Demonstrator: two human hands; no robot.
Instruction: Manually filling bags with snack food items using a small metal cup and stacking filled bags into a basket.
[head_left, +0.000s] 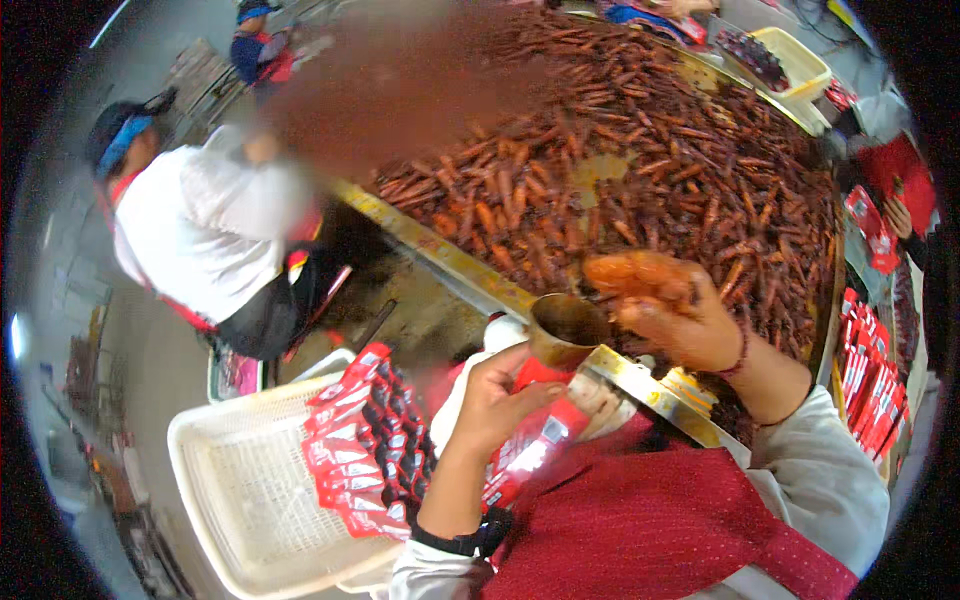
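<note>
My left hand [497, 398] is closed on a red packaging pouch [545, 437], whose top meets the underside of a metal funnel-like cup [568, 330]. That cup stands mouth up at the table's near edge, its inside dark. Just right of the cup's mouth is my right hand [672, 308], its fingers stretched out and apart from the thumb. Red-brown oily sauce coats those fingers, and a dark bit clings near the fingertips. Beyond both hands spreads a thick heap of sauce-covered, reddish-brown long pieces of food [660, 180]; their exact kind is unclear.
A metal rim [430, 250] borders the table. At my left, a white plastic basket [255, 480] holds several red pouches [365, 450]. More red pouches [870, 385] lie at the right. A person in white [200, 225] works at the left; others stand around. A brown blur covers the upper middle.
</note>
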